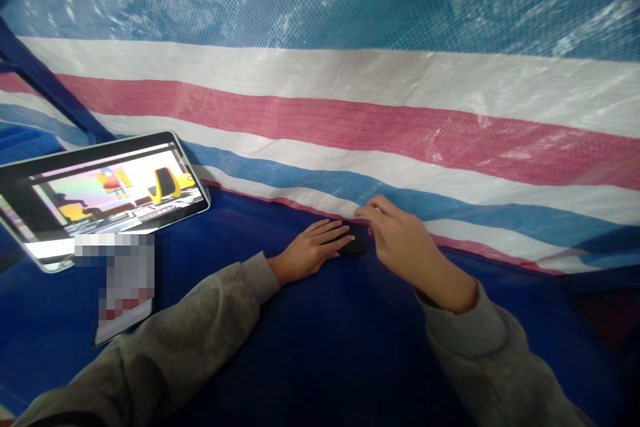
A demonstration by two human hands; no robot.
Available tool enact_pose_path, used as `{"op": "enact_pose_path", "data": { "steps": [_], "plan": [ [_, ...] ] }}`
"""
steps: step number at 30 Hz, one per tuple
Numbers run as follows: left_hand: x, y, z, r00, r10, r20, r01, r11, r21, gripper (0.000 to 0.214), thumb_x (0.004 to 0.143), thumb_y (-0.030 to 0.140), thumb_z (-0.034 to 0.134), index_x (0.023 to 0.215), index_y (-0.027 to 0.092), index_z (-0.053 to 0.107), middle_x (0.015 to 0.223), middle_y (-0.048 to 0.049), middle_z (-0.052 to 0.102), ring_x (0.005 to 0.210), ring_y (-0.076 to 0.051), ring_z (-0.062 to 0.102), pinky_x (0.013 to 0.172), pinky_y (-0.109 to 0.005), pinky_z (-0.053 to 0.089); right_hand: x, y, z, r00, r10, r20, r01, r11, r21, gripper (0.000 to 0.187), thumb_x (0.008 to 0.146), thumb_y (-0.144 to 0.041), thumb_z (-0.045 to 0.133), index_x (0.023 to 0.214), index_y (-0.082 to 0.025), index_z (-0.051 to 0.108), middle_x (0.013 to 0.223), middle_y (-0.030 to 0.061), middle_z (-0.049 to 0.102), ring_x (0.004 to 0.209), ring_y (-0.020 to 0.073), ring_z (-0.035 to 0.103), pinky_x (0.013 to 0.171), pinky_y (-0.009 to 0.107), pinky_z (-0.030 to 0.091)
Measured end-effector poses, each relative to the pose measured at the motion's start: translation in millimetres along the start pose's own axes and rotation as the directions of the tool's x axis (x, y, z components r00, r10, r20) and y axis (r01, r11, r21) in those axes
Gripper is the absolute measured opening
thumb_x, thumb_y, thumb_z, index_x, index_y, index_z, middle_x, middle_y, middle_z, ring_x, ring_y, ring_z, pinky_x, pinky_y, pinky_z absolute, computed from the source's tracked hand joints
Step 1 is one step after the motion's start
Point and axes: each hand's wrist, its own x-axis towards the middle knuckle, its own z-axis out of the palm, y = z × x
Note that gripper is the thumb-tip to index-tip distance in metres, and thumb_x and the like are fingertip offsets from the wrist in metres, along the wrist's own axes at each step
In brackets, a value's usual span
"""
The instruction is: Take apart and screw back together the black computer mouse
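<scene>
At centre frame, the left hand [313, 250] lies flat and open, fingertips touching a small dark object [356, 244] on the blue sheet [320, 347]. The right hand [405, 247] curls its grip at the striped tarp [350, 120] hem; I cannot tell what it holds. The tarp looks light, limp and slick, so it is best pinched at the hem.

Head camera faces forward and down, seemingly close above the tarp [350, 120].

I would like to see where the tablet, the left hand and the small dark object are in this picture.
tablet [115, 190]: head view, middle of its lit screen.
left hand [310, 252]: head view, back of the hand.
small dark object [356, 245]: head view, its visible top between the hands.
</scene>
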Motion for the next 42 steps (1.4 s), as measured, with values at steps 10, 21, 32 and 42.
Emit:
{"op": "enact_pose_path", "data": {
  "steps": [10,21,32,42],
  "plan": [
    [0.7,0.1,-1.8,1.0,-0.004,0.007,0.004,1.0,-0.003,0.04,0.101,0.029,0.042,0.14,0.021,0.045,0.145,-0.0075,0.048,0.139,-0.022,0.04,0.115,-0.045,0.035,0.3,2.1,-1.8,0.999,0.047,0.015,-0.047,0.999,0.024,0.035,0.085,-0.01,0.042,0.112,-0.018,0.062,0.106,0.008,0.065,0.082,0.0193,0.064,0.07,0.029,0.042],
    [0.1,-0.4,-0.9,1.0,-0.014,0.016,0.014,1.0,0.005,0.041,0.101,0.03,0.042,0.141,0.02,0.044,0.145,-0.0077,0.048,0.138,-0.022,0.041,0.115,-0.044,0.034,0.4,2.1,0.3,0.999,0.044,-0.014,-0.043,0.994,0.096,0.03,0.088,-0.01,0.039,0.105,-0.018,0.063,0.103,0.0083,0.064,0.082,0.0186,0.063,0.073,0.029,0.043],
    [-0.1,-0.6,-0.3,1.0,-0.016,0.005,0.016,1.0,-0.009,0.042,0.101,0.03,0.042,0.142,0.022,0.043,0.145,-0.0076,0.049,0.139,-0.021,0.04,0.115,-0.044,0.034,0.9,4.6,4.1,0.998,0.055,-0.043,-0.05,0.993,0.11,0.028,0.092,-0.014,0.039,0.106,-0.018,0.062,0.102,0.0083,0.063,0.08,0.0188,0.063,0.072,0.03,0.044],
    [-0.6,0.0,-1.1,1.0,-0.023,0.013,0.023,1.0,-0.016,0.042,0.101,0.03,0.041,0.142,0.022,0.042,0.145,-0.0072,0.048,0.139,-0.022,0.04,0.115,-0.044,0.035,0.2,6.2,2.2,0.999,0.039,-0.02,-0.037,0.992,0.124,0.023,0.088,-0.01,0.041,0.098,-0.018,0.06,0.097,0.0067,0.06,0.082,0.0181,0.059,0.074,0.03,0.042]
  ]
}}
